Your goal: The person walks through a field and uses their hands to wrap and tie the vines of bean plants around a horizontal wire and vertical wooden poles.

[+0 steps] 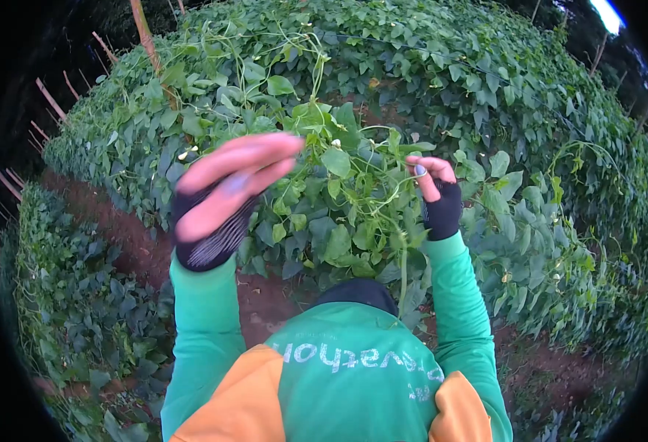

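Climbing bean-like vines (338, 162) with green leaves and a few pale flowers (336, 144) stand in front of me. My left hand (228, 191), in a dark fingerless glove, is raised at the vines' left side. Its fingers are stretched out and slightly blurred, with nothing visible in them. On the other side, my right hand (439, 188), gloved the same way, has thumb and fingertips pinched together at a thin vine stem. Loose curling stems and tendrils spread between the two hands. A pale green stem (403, 276) hangs below, near my right sleeve.
More leafy rows (559, 110) rise behind and to the right, with another row (81, 280) at lower left. Brown soil (132, 239) runs between rows. A wooden pole (145, 37) leans among the vines, and several thinner stakes (50, 99) stand at far left.
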